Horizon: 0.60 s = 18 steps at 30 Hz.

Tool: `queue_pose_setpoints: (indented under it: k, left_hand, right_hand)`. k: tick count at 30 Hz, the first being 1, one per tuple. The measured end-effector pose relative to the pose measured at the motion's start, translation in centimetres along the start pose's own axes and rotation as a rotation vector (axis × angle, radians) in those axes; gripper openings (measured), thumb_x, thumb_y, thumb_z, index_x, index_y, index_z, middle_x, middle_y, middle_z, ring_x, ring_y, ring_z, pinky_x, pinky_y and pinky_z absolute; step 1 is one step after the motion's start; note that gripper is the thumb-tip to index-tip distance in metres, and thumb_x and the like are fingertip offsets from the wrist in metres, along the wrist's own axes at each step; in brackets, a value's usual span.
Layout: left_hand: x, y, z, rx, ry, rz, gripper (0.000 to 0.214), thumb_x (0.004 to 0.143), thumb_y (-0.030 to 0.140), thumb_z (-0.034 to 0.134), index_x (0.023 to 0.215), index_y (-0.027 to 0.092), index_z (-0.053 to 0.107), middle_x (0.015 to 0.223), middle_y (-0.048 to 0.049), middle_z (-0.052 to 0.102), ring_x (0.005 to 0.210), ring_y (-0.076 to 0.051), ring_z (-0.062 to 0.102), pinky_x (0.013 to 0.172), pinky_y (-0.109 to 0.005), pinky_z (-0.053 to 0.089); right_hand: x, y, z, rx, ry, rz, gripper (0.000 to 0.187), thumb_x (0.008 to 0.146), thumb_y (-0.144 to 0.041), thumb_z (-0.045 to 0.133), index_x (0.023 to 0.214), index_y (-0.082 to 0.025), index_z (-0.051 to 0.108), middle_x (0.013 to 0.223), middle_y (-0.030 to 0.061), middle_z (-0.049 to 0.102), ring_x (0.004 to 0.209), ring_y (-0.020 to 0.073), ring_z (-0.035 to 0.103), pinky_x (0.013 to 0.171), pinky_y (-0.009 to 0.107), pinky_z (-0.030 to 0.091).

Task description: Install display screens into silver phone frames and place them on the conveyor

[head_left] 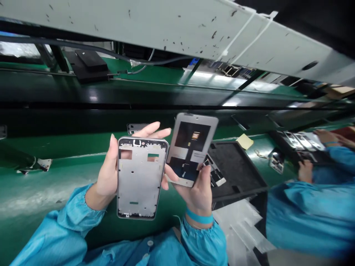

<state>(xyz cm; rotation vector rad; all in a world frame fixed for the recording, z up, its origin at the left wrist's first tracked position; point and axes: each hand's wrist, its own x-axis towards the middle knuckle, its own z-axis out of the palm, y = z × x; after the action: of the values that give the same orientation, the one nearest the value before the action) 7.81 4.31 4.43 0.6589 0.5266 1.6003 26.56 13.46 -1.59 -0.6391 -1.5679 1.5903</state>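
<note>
A grey metal phone frame (140,166) with small cutouts stands nearly upright in my left hand (107,177). My thumb is along its left edge, and several fingers show past its top and right edges. My right hand (200,194) grips a phone screen panel (181,142) by its lower part. The panel's pale-bordered side faces me, with dark areas and a small flex connector on it. It is tilted and just right of the frame. One finger of my right hand is close to the frame's right edge; I cannot tell whether they touch.
A black tray (235,162) at right holds another screen panel (221,181). Clear plastic sleeves (235,229) lie in front of it, and a yellow note (245,142) behind. Another phone frame (134,128) lies behind my left hand. A co-worker's hands (305,170) are at far right. A white beam (155,26) crosses overhead.
</note>
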Motion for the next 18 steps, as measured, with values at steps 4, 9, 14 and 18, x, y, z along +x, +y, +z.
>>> queue_pose_setpoints:
  k: [4,9,14,18]
  left_hand:
    - [-0.4,0.3,0.2,-0.144,-0.121,0.018,0.067,0.104,0.081,0.052,0.145,0.033,0.073,0.143,-0.0103,0.077,0.081,-0.028,0.082,0.068,-0.043,0.068]
    - [0.5,0.2,0.1,-0.219,-0.118,0.075,0.069,0.112,0.075,0.034,0.14,0.025,0.071,0.117,-0.0131,0.083,0.083,-0.027,0.081,0.073,-0.041,0.067]
    - [2.4,0.3,-0.4,-0.103,0.227,0.167,0.073,0.114,0.074,0.024,0.159,0.025,0.054,0.11,-0.0104,0.081,0.084,-0.026,0.081,0.076,-0.044,0.07]
    - [3.3,0.4,-0.9,-0.073,0.286,0.212,0.073,0.115,0.07,0.015,0.156,0.023,0.054,0.105,-0.0089,0.082,0.082,-0.023,0.082,0.078,-0.041,0.071]
  right_hand:
    - [-0.6,-0.4,-0.7,0.153,0.016,-0.042,0.065,0.105,-0.08,0.042,0.129,-0.033,0.08,0.12,0.0123,0.082,0.093,0.0377,0.08,0.072,0.057,0.071]
    - [-1.4,0.1,-2.0,0.123,0.005,-0.101,0.059,0.108,-0.072,0.047,0.135,-0.03,0.078,0.132,0.0121,0.078,0.1,0.0336,0.081,0.084,0.054,0.073]
    - [-2.0,-0.8,-3.1,-0.139,-0.128,-0.208,0.06,0.1,-0.063,0.076,0.15,-0.031,0.071,0.14,0.0139,0.073,0.113,0.035,0.079,0.092,0.054,0.072]
    - [-1.6,-2.7,-2.7,-0.507,-0.256,-0.387,0.068,0.1,-0.053,0.081,0.163,-0.037,0.06,0.144,0.0136,0.067,0.125,0.0348,0.074,0.105,0.056,0.067]
